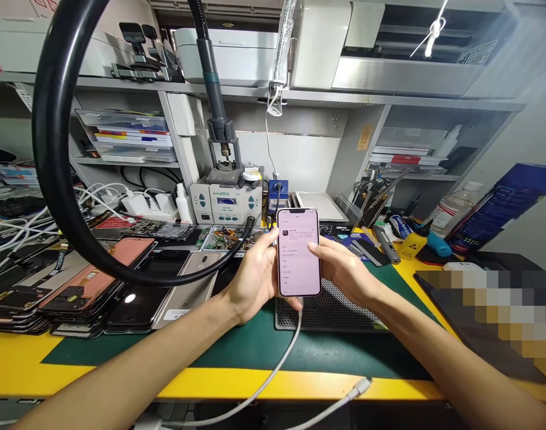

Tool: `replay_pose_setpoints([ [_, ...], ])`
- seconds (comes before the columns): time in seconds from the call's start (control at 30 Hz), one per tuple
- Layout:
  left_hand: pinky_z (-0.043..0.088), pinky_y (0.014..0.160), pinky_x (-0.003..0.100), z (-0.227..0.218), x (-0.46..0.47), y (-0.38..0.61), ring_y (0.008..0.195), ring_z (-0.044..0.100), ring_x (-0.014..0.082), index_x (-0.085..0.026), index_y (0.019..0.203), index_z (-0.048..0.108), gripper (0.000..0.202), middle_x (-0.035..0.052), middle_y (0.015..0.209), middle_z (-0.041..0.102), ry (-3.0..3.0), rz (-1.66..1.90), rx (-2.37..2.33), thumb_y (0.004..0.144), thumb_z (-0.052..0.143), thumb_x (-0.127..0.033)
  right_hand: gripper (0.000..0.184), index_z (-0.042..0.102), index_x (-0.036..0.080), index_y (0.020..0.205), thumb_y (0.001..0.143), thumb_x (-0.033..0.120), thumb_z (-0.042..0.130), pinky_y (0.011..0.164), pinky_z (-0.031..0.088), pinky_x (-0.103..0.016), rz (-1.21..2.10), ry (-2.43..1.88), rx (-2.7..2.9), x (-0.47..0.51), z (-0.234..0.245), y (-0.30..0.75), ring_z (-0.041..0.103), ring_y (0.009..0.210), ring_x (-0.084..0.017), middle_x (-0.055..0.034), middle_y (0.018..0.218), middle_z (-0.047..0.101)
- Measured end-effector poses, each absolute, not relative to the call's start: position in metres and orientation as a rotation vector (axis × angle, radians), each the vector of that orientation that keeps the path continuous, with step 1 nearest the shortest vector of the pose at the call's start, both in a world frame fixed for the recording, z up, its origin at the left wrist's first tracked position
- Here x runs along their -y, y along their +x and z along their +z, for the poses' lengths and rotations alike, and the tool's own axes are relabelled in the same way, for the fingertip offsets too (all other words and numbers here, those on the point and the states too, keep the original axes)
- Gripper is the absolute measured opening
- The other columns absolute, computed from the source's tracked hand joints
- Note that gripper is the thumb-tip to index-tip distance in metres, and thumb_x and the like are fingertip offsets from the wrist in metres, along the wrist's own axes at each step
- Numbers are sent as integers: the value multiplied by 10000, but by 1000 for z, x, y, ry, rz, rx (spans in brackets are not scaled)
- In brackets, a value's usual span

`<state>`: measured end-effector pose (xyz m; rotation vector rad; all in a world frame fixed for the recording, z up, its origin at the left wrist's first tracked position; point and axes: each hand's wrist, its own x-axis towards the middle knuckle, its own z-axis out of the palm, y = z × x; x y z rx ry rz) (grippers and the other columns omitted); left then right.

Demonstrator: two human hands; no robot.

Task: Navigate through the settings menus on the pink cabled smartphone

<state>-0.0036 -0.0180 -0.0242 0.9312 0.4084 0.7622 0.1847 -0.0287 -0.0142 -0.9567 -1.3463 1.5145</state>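
A smartphone (pixel 298 252) with a lit pale screen showing a list of text is held upright above the green mat (pixel 237 349). My left hand (pixel 253 278) is wrapped round its left edge and back, with the thumb at the upper left of the screen. My right hand (pixel 344 272) steadies the right edge, and its thumb rests on the screen's right side. A white cable (pixel 273 373) is plugged into the phone's bottom and runs down over the yellow bench edge (pixel 273 385). Under the phone lies a dark perforated pad (pixel 330 313).
Stacks of phone screens and back covers (pixel 76 286) fill the left bench. A hot-air station (pixel 225 200) with a black hose (pixel 53 149) stands behind. Tools, a bottle (pixel 452 209) and a dark blurred device (pixel 487 316) lie on the right. Shelves hold boxes and papers.
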Motion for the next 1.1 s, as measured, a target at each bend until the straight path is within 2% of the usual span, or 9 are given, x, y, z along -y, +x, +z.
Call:
replay_pose_setpoints([
  [0.2,607,597,360,-23,18,-4,877,713,308,-92,1387,616,683,207,1039,734,926,748,-425,1034,309,-590,384,684,204,1158,891,479,665,850,535,-391,1477,-941,1391,30,-12,184,690,979,-251,-87,1157,753],
  [0.3,606,618,349,-22,18,-3,884,716,300,-91,1379,622,688,201,1037,733,927,751,-443,1033,302,-592,347,660,201,1141,834,351,723,795,526,-366,1409,-964,1517,32,-9,184,682,886,-224,-54,1042,752],
  [0.37,605,623,344,-21,18,-3,881,717,295,-88,1372,626,687,198,1035,732,937,751,-445,1032,299,-587,415,634,203,1145,751,229,760,797,527,-364,1367,-994,1586,33,-7,184,680,892,-225,-35,1015,745],
  [0.43,607,609,351,-22,18,-3,868,717,299,-85,1369,629,690,200,1031,732,942,748,-449,1029,304,-590,470,624,203,1159,710,170,758,831,530,-373,1344,-1014,1600,33,-8,184,679,937,-232,-33,1045,742],
  [0.5,612,593,365,-21,18,-3,856,717,305,-88,1365,632,688,201,1025,733,942,746,-452,1024,315,-594,407,644,198,1148,753,212,743,852,525,-375,1336,-1005,1571,32,-9,184,674,947,-227,-39,1069,741],
  [0.57,617,581,382,-21,18,-4,847,717,310,-94,1350,642,673,201,1026,733,942,746,-445,1021,330,-592,323,672,197,1142,844,317,708,848,518,-368,1346,-992,1519,31,-12,184,670,943,-222,-52,1089,743],
  [0.7,625,579,416,-21,18,-3,837,714,314,-79,1266,684,664,210,1028,728,944,740,-432,1026,331,-587,370,698,208,1168,921,482,663,836,518,-364,1406,-977,1435,30,-14,183,676,962,-235,-72,1130,753],
  [1.1,625,584,411,-22,19,-3,808,712,298,-72,1261,692,672,210,1011,728,941,743,-424,1028,333,-590,423,709,212,1180,899,528,693,845,527,-372,1435,-986,1397,29,-15,184,686,949,-239,-73,1133,761],
])
